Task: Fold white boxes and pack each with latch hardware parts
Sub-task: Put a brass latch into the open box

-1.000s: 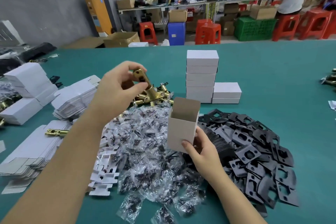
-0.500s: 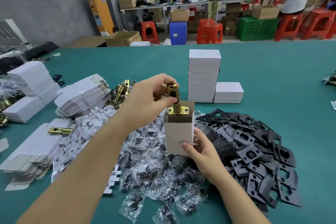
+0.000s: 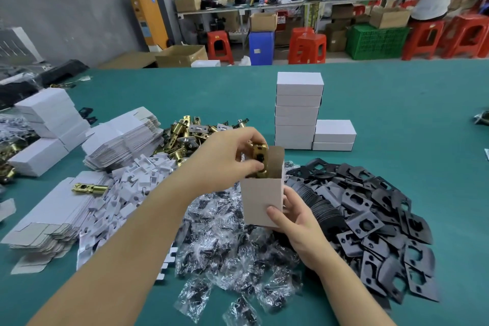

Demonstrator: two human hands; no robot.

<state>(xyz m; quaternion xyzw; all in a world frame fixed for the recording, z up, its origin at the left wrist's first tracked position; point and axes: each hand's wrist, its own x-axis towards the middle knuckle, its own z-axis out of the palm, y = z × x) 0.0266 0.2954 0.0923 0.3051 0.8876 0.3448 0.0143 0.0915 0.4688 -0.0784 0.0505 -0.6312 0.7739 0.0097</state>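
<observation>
Seen from the head camera, a person's left hand (image 3: pixel 232 159) pinches a brass latch (image 3: pixel 259 157) between thumb and curled fingers, its lower end already inside the open top of a small white box (image 3: pixel 262 201). The right hand (image 3: pixel 296 217) grips that box upright from below and behind, thumb pressed flat on the near face, fingers wrapped round the far side and out of sight. The box is held just above a heap of clear plastic bags (image 3: pixel 225 246) with dark parts inside, on a green desk (image 3: pixel 410 127).

To the right of the box, black metal plates (image 3: pixel 370 219) lie in a loose pile. Beyond the hands, a stack of closed white boxes (image 3: pixel 297 111) stands on the desk, with a shorter stack (image 3: pixel 334 135) touching its right side. More brass latches (image 3: pixel 190 132) are heaped behind the left hand, and one single latch (image 3: pixel 90 188) rests on flat unfolded box blanks (image 3: pixel 53 209) at the left. White card inserts (image 3: pixel 137 174) spill between the blanks and the bags.

How much of the latch sits inside the box cannot be told; the box wall and the left hand's fingers hide it. The contents of the bags are too small to make out. Both forearms are cut off by the lower frame edge.
</observation>
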